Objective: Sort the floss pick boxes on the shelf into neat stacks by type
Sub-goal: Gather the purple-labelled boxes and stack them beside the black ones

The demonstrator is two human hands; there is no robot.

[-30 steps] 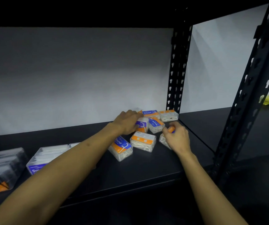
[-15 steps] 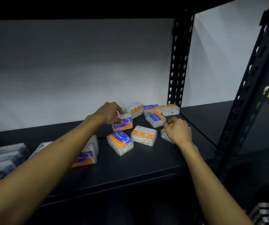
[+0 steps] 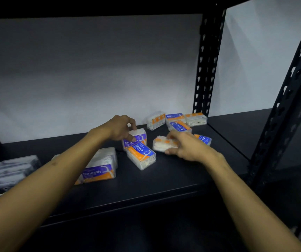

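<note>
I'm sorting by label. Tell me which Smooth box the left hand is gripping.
The left hand grips the upright Smooth box just behind the Round box. The other Smooth box lies untouched, nearer the shelf's front edge.

- Shelf [image 3: 146, 188]: matte black, with black perforated posts [image 3: 207, 70].
- Smooth box [image 3: 100, 167]: clear plastic, blue and orange label, white lettering.
- Round box [image 3: 141, 155]: clear, same blue and orange label.
- Charcoal boxes [image 3: 4, 173]: dark grey, white lettering.
- Back wall [image 3: 91, 79]: plain white-grey.
</note>
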